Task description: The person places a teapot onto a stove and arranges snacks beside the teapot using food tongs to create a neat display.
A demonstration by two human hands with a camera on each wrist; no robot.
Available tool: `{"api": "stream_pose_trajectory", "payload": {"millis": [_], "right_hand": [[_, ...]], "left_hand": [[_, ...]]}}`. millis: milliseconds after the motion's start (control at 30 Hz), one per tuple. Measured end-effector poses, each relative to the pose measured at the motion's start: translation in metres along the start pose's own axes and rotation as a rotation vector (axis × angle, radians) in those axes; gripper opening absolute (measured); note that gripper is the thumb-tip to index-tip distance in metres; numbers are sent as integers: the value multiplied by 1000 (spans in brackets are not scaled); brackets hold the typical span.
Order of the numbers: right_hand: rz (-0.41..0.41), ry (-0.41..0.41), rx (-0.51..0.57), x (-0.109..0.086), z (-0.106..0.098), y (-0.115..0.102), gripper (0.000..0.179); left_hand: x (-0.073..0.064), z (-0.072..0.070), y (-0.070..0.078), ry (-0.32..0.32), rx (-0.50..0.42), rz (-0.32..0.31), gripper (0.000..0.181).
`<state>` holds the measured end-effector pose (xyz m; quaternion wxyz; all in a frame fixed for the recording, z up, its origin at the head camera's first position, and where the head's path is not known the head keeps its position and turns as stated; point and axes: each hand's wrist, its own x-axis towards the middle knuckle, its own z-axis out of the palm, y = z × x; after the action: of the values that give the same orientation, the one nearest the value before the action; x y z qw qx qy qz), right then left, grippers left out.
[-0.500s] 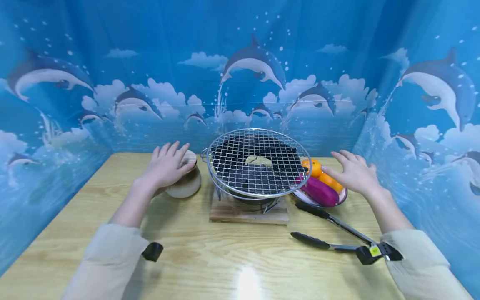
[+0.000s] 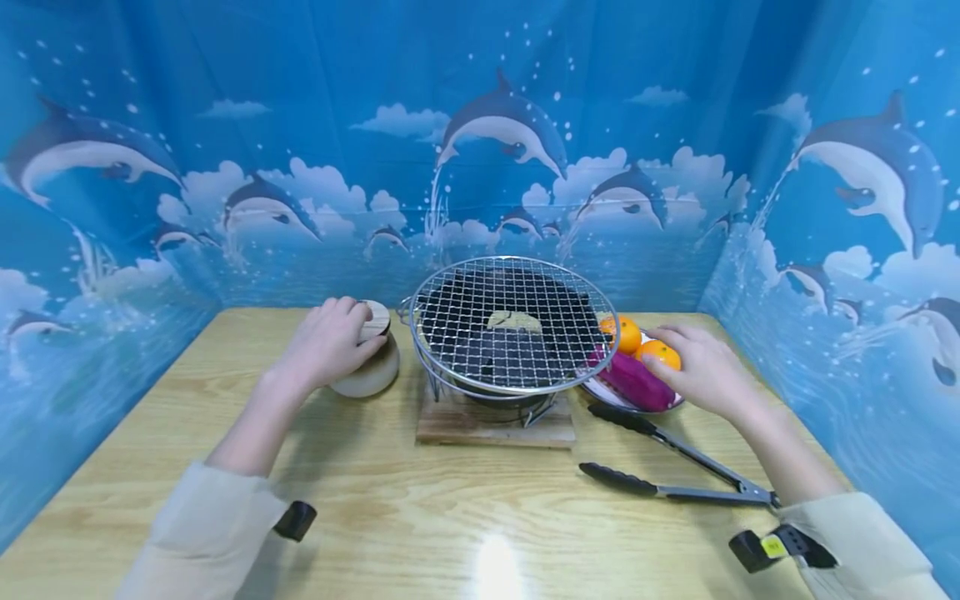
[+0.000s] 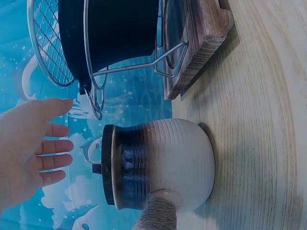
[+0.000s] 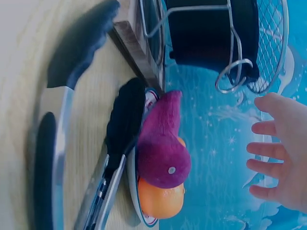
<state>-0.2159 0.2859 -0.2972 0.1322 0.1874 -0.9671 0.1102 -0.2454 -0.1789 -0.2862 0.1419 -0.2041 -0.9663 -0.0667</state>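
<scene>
My left hand (image 2: 330,346) is over a ceramic pot (image 2: 367,375) with a wood-topped lid (image 2: 373,319). In the left wrist view a gap parts its loosely bent fingers from the lid (image 3: 109,165); a rope-wrapped handle (image 3: 157,215) juts from the pot's side. My right hand (image 2: 701,371) hovers by a shallow dish (image 2: 592,387) of oranges (image 2: 660,356) and a long purple vegetable (image 2: 637,383). The right wrist view shows that hand (image 4: 283,148) held away from the fruit, fingers spread, holding nothing.
Between the hands, a black grill (image 2: 495,396) with a round wire rack (image 2: 517,292) stands on a wooden board (image 2: 495,429). Spread tongs (image 2: 697,454) with black tips lie front right. A blue dolphin curtain (image 2: 480,125) surrounds the table's back and sides.
Both hands have come down: the left with its fingers more bent over the pot, the right in over the oranges. The pot, grill and tongs stay put.
</scene>
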Motion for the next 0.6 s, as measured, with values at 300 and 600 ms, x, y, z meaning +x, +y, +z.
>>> {"api": "stream_pose_trajectory", "payload": {"millis": [300, 600], "right_hand": [[-180, 105, -1, -14, 10, -21, 16], [-257, 47, 8, -23, 29, -42, 19]], "left_hand": [[-7, -5, 5, 12, -5, 22, 28], [-18, -8, -1, -41, 13, -26, 30]]}}
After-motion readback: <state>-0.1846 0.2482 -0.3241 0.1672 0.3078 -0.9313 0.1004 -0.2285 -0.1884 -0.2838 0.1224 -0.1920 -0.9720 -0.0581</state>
